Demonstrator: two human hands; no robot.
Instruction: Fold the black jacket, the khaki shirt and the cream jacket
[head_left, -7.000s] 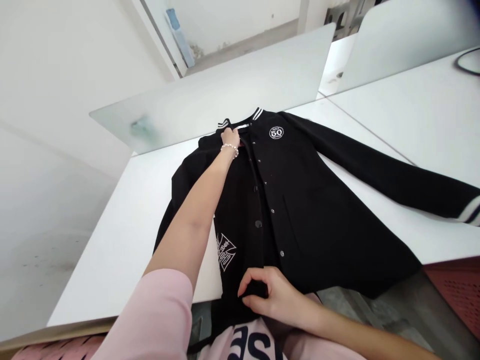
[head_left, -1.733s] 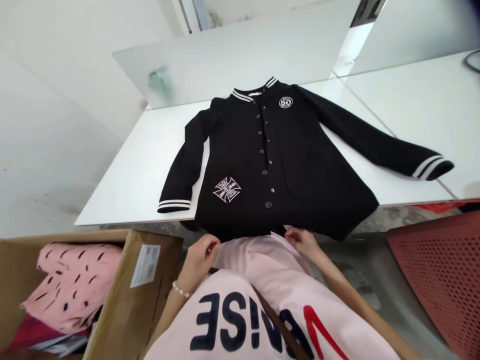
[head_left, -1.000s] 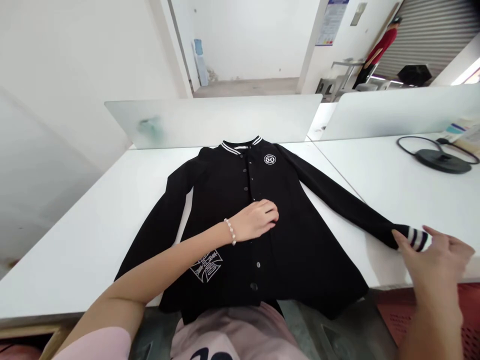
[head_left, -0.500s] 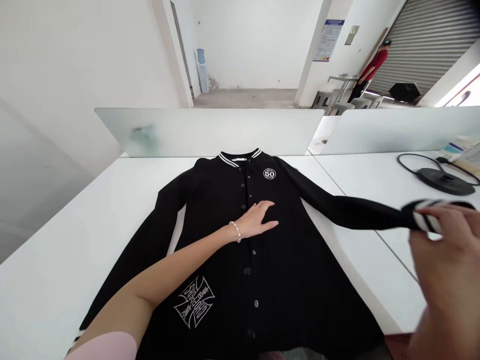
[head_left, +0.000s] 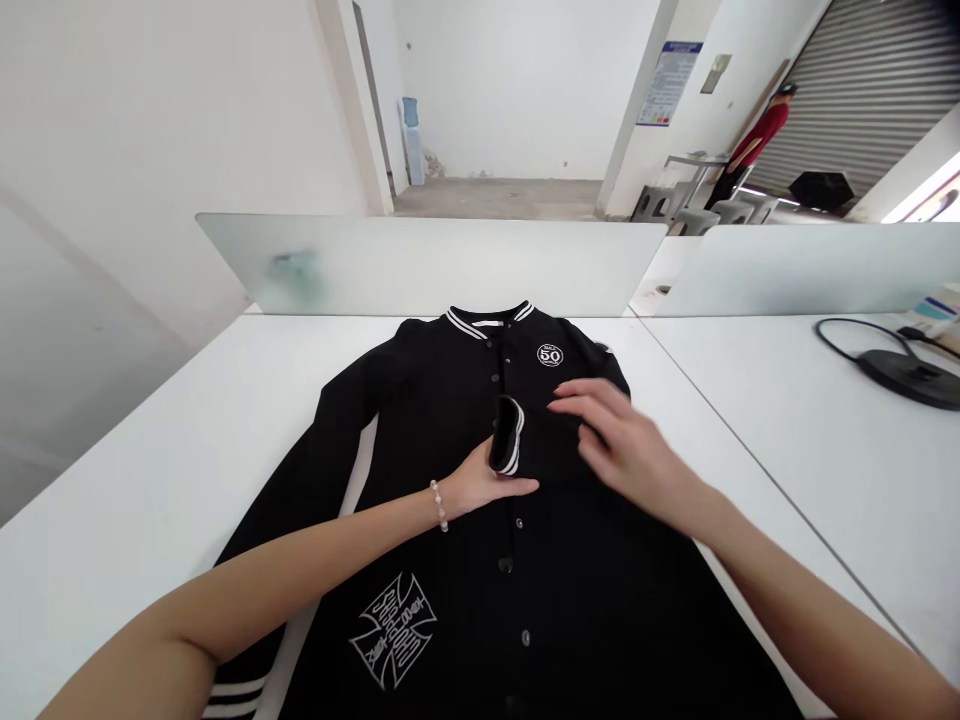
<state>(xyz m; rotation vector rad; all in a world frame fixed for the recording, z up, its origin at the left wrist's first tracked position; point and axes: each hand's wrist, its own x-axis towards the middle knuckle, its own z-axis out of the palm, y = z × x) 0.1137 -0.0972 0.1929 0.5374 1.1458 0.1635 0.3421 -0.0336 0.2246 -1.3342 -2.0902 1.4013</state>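
Black snap-front varsity jacket (head_left: 517,560) lies flat on white table (head_left: 150,500), collar pointing away, long axis running front-to-back. Its striped cuff (head_left: 508,435) is folded onto chest, touching L hand (head_left: 480,485), which is flat, fingers together, no pinch. R hand (head_left: 626,450) spread, just right of cuff w/ fingers open.

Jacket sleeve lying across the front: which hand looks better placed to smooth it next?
Probably the right hand: it is open, free and just above the sleeve. The left hand is up against the cuff, so it seems better kept there to steady it.
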